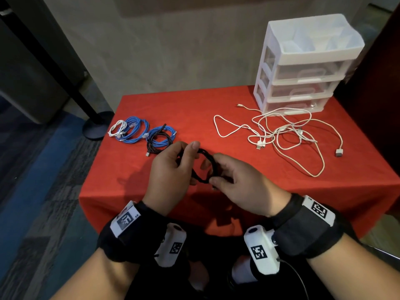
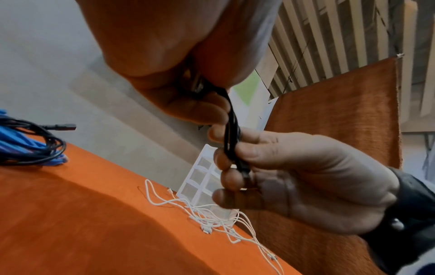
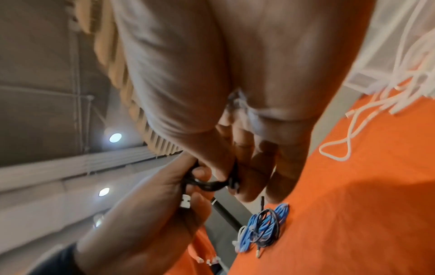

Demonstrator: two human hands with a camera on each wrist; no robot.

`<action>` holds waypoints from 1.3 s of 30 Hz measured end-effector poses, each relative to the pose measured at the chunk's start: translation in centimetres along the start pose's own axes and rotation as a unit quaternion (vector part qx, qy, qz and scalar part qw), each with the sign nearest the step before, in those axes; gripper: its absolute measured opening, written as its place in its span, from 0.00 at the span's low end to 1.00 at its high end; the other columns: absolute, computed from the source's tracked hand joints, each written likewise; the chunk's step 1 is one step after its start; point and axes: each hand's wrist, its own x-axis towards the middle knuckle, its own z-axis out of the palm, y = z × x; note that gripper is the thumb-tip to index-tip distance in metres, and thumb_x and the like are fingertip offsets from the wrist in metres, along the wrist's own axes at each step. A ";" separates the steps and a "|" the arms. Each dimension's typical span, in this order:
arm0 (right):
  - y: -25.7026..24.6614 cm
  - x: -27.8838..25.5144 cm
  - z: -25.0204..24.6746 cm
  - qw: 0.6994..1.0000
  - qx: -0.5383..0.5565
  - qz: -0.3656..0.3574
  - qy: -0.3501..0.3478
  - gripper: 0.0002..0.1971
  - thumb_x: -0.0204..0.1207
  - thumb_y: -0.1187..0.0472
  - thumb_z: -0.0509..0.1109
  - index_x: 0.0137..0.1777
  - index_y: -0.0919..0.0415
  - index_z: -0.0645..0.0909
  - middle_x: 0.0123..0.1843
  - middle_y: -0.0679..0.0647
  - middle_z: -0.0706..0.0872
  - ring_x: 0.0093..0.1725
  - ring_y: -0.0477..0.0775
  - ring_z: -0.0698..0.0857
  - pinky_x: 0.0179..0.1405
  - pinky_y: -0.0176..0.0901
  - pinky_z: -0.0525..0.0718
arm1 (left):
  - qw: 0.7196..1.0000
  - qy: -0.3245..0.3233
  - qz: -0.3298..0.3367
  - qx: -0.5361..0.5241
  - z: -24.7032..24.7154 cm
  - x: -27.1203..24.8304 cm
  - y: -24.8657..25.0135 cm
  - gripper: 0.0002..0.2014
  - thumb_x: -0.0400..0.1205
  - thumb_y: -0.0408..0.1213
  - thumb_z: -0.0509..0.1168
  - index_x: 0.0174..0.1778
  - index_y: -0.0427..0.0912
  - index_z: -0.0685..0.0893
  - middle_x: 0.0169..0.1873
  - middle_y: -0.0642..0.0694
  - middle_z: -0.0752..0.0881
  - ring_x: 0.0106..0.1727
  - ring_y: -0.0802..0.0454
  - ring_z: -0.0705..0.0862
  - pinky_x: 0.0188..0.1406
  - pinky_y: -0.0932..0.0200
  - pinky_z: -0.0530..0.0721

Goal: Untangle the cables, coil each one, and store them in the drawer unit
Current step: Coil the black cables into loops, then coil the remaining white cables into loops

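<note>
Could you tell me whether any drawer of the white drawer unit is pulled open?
No, in the head view all three drawers of the drawer unit sit flush in the frame, closed.

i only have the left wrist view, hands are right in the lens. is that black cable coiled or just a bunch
Observer: Coiled. From the head view the black cable forms a ring held between the left hand and the right hand, above the red cloth.
Operator: ok and the drawers, any open
Observer: All three drawers of the drawer unit look closed in the head view; only its top tray is open, and it looks empty.
Operator: whats already coiled on the table
Observer: At the far left, a small white coil, a blue coil and a blue coil with a black cable on it. The white cables by the drawer unit are loose and tangled.
</note>
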 end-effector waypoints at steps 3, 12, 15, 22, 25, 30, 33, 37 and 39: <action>0.3 0.1 -0.5 0.996 -0.078 -0.005 0.029 0.13 0.78 0.71 0.68 0.56 0.52 0.82 0.41 0.47 0.87 0.42 0.50 0.87 0.47 0.42 0.84 | 0.999 -0.011 -0.033 -0.027 0.1 -0.1 -0.3 0.16 0.86 0.48 0.65 0.39 0.40 0.84 0.34 0.41 0.88 0.21 0.45 0.87 0.18 0.62 0.79; 2.5 0.3 0.1 0.987 0.110 0.107 0.056 0.08 0.84 0.67 0.70 0.54 0.56 0.88 0.44 0.51 0.93 0.41 0.45 0.84 0.46 0.43 0.80 | 0.967 -0.187 -0.141 -0.100 -3.0 -0.6 -1.6 0.14 0.86 0.42 0.66 0.50 0.31 0.82 0.35 0.41 0.83 0.39 0.45 0.90 0.39 0.49 0.90; 2.4 0.7 0.5 0.979 0.163 0.109 0.060 0.08 0.84 0.69 0.70 0.56 0.61 0.89 0.47 0.61 0.93 0.45 0.48 0.86 0.49 0.42 0.81 | 0.961 -0.195 -0.164 -0.108 -3.9 -0.4 -2.1 0.11 0.86 0.38 0.67 0.50 0.31 0.84 0.38 0.40 0.88 0.43 0.44 0.91 0.43 0.49 0.92; 2.2 2.0 1.0 0.975 0.178 0.131 0.021 0.10 0.86 0.69 0.67 0.63 0.62 0.86 0.50 0.60 0.92 0.47 0.50 0.87 0.47 0.39 0.86 | 0.969 -0.146 -0.184 -0.071 -4.9 1.1 -3.9 0.07 0.86 0.37 0.69 0.49 0.37 0.88 0.36 0.46 0.88 0.40 0.51 0.89 0.43 0.47 0.92; 2.6 2.4 0.3 0.985 0.099 0.142 0.020 0.11 0.86 0.63 0.69 0.67 0.56 0.83 0.54 0.64 0.90 0.49 0.49 0.87 0.46 0.39 0.85 | 0.975 -0.084 -0.196 -0.067 -6.6 3.3 -5.3 0.08 0.87 0.39 0.68 0.50 0.39 0.88 0.38 0.44 0.88 0.39 0.49 0.88 0.47 0.41 0.91; 4.2 2.0 -2.1 0.982 0.061 0.166 0.061 0.06 0.86 0.63 0.69 0.58 0.60 0.87 0.53 0.63 0.92 0.47 0.49 0.87 0.40 0.25 0.79 | 0.970 0.043 -0.236 -0.031 -11.0 8.4 -8.5 0.07 0.87 0.40 0.68 0.52 0.41 0.88 0.43 0.38 0.85 0.36 0.52 0.85 0.37 0.53 0.91; 5.5 1.6 -3.4 0.980 0.019 0.176 0.095 0.06 0.86 0.60 0.70 0.53 0.58 0.88 0.51 0.62 0.93 0.44 0.49 0.85 0.42 0.34 0.79 | 0.961 0.073 -0.268 -0.009 -12.5 10.6 -10.6 0.12 0.86 0.41 0.70 0.58 0.36 0.87 0.46 0.40 0.87 0.35 0.52 0.84 0.29 0.59 0.90; 7.4 1.0 -5.6 0.972 -0.091 0.157 0.149 0.05 0.83 0.58 0.72 0.48 0.54 0.89 0.46 0.54 0.93 0.46 0.56 0.89 0.56 0.52 0.84 | 0.954 0.086 -0.282 0.054 -13.8 12.1 -13.1 0.08 0.85 0.43 0.71 0.45 0.41 0.87 0.44 0.39 0.88 0.34 0.50 0.85 0.33 0.55 0.91; 8.0 0.7 -6.9 0.965 -0.140 0.149 0.166 0.04 0.82 0.55 0.73 0.46 0.51 0.88 0.45 0.46 0.92 0.48 0.52 0.89 0.59 0.55 0.85 | 0.949 0.098 -0.278 0.114 -14.7 12.7 -14.6 0.14 0.79 0.52 0.75 0.39 0.44 0.87 0.44 0.39 0.92 0.39 0.42 0.90 0.48 0.41 0.93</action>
